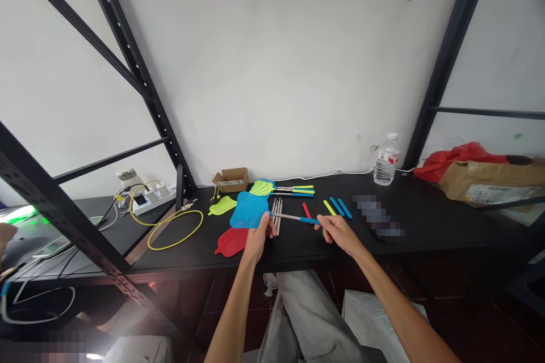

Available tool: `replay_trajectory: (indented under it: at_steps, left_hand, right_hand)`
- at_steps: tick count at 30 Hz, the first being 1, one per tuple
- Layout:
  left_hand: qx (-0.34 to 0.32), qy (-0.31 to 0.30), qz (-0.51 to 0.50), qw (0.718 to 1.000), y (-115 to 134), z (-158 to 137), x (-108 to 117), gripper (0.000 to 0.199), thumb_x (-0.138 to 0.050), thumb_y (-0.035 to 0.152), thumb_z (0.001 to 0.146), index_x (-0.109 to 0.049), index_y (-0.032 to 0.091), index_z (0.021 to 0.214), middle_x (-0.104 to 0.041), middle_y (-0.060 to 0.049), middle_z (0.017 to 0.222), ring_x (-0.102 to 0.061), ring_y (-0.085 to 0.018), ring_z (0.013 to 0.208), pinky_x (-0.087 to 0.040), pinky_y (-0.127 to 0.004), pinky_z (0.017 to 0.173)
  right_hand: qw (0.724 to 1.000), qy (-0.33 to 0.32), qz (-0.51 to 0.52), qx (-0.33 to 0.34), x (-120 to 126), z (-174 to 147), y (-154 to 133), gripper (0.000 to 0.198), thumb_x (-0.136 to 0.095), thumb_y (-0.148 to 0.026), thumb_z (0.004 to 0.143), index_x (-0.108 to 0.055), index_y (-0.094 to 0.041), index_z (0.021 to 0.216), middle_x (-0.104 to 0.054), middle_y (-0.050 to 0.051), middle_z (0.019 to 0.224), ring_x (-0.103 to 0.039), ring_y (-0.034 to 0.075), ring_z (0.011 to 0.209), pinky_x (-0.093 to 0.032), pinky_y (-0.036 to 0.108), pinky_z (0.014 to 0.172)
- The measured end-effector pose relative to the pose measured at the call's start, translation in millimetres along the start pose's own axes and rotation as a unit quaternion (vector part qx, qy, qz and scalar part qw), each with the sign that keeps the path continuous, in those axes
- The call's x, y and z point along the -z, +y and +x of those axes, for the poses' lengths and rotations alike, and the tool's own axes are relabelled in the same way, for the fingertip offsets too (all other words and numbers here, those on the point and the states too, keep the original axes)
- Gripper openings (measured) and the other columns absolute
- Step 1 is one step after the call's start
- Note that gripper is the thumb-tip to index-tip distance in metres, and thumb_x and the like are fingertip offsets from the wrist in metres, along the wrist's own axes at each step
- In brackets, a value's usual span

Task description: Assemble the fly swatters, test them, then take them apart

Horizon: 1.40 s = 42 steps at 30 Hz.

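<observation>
A blue fly swatter [251,210] with a metal rod is held level above the black shelf. My left hand [258,236] pinches it where the mesh head meets the rod. At its other end, my right hand [336,231] has its fingers closed on the blue handle. Beneath and beside it lie a red swatter head [233,242], a yellow-green swatter head [222,205] and several metal rods [277,216]. Loose handles rest to the right: a red one [307,213], a yellow-green one [329,207] and two blue ones [341,208]. Swatters with handles [293,189] are stacked behind.
A small cardboard box [231,180] stands against the wall. A water bottle [386,160] is at the back right, near a larger carton [489,181] with red plastic. On the left are a yellow cable [176,217], a power strip [155,198] and another person's hand [5,235].
</observation>
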State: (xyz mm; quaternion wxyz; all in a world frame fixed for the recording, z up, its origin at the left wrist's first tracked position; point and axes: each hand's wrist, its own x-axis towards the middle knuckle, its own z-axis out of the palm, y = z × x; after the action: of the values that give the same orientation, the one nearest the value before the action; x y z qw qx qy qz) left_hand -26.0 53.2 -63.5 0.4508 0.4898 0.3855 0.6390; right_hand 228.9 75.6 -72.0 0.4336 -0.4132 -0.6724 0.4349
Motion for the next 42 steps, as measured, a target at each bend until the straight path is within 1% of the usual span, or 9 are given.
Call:
replay_trajectory:
  at_steps: [5,8,11,14,18,23,34,39,42]
  left_hand:
    - [0.016,-0.008,0.001,1.000,2.2,-0.8,-1.5,0.042,-0.062,0.057,0.082,-0.063,0.016,0.078,-0.057,0.000,0.052,-0.049,-0.012,0.048,-0.037,-0.024,0.051]
    - [0.015,0.022,-0.019,0.999,1.1,-0.1,-2.0,0.041,-0.067,0.056,0.078,-0.063,0.015,0.075,-0.056,0.000,0.050,-0.048,-0.011,0.046,-0.036,-0.023,0.049]
    - [0.008,0.063,-0.050,0.997,-1.0,1.9,-0.5,0.039,-0.068,0.053,0.077,-0.062,0.016,0.072,-0.051,0.003,0.047,-0.045,-0.009,0.045,-0.034,-0.022,0.047]
    - [0.010,0.102,-0.081,0.991,-2.2,3.8,1.7,0.038,-0.068,0.052,0.077,-0.061,0.015,0.070,-0.048,0.004,0.046,-0.043,-0.008,0.043,-0.034,-0.022,0.046]
    - [0.019,0.106,-0.079,0.991,-0.9,3.6,1.7,0.039,-0.067,0.052,0.078,-0.062,0.015,0.071,-0.048,0.004,0.046,-0.043,-0.008,0.044,-0.034,-0.021,0.046]
    - [0.021,0.091,-0.073,0.993,0.7,2.1,-0.9,0.039,-0.065,0.053,0.079,-0.060,0.016,0.070,-0.048,0.004,0.047,-0.045,-0.009,0.044,-0.033,-0.022,0.046]
    - [0.010,0.085,-0.063,0.994,3.7,-0.4,-1.8,0.034,-0.064,0.049,0.081,-0.055,0.017,0.071,-0.048,0.005,0.049,-0.046,-0.009,0.046,-0.033,-0.021,0.047]
    - [-0.002,0.072,-0.049,0.996,2.1,0.0,-1.2,0.033,-0.063,0.048,0.082,-0.054,0.018,0.072,-0.047,0.006,0.050,-0.044,-0.009,0.047,-0.033,-0.022,0.048]
    - [-0.005,0.061,-0.030,0.998,-1.8,1.2,-0.4,0.034,-0.062,0.049,0.083,-0.053,0.018,0.070,-0.048,0.005,0.051,-0.044,-0.009,0.048,-0.033,-0.022,0.048]
  right_hand:
    - [1.000,0.007,-0.022,0.003,-0.9,-0.3,-3.2,0.058,-0.041,-0.066,0.091,-0.067,-0.018,0.072,-0.044,-0.003,0.041,-0.043,0.013,0.044,-0.040,0.028,0.059]
    - [0.999,-0.010,-0.026,0.020,-3.8,-0.3,-6.3,0.053,-0.042,-0.063,0.092,-0.067,-0.019,0.077,-0.048,-0.003,0.049,-0.044,0.014,0.048,-0.039,0.027,0.056]
    - [0.999,-0.010,-0.027,0.035,-6.2,-0.1,-5.7,0.041,-0.052,-0.059,0.089,-0.066,-0.020,0.092,-0.053,-0.002,0.060,-0.048,0.014,0.055,-0.039,0.026,0.055]
    - [0.999,0.002,-0.012,0.045,-6.7,0.8,-1.2,0.037,-0.058,-0.053,0.086,-0.064,-0.022,0.105,-0.060,0.000,0.073,-0.053,0.015,0.062,-0.041,0.025,0.055]
    - [0.999,0.010,-0.001,0.047,-5.7,2.1,3.8,0.035,-0.058,-0.048,0.086,-0.064,-0.021,0.108,-0.065,0.004,0.085,-0.057,0.017,0.070,-0.044,0.027,0.058]
    - [0.999,0.014,0.006,0.028,-3.7,2.4,3.7,0.034,-0.058,-0.047,0.087,-0.065,-0.019,0.105,-0.063,0.003,0.077,-0.052,0.014,0.060,-0.043,0.027,0.058]
    - [0.999,-0.002,-0.017,0.036,-2.9,-1.6,-4.1,0.046,-0.049,-0.055,0.092,-0.069,-0.016,0.081,-0.052,-0.001,0.049,-0.046,0.013,0.052,-0.036,0.027,0.056]
    - [0.999,-0.004,-0.018,0.037,-3.7,-0.5,-4.6,0.045,-0.048,-0.055,0.093,-0.069,-0.016,0.082,-0.054,-0.001,0.053,-0.047,0.014,0.053,-0.037,0.026,0.056]
    - [0.999,-0.005,-0.027,0.039,-4.1,-0.4,-4.7,0.040,-0.052,-0.054,0.091,-0.069,-0.017,0.090,-0.057,-0.001,0.060,-0.050,0.014,0.057,-0.039,0.026,0.057]
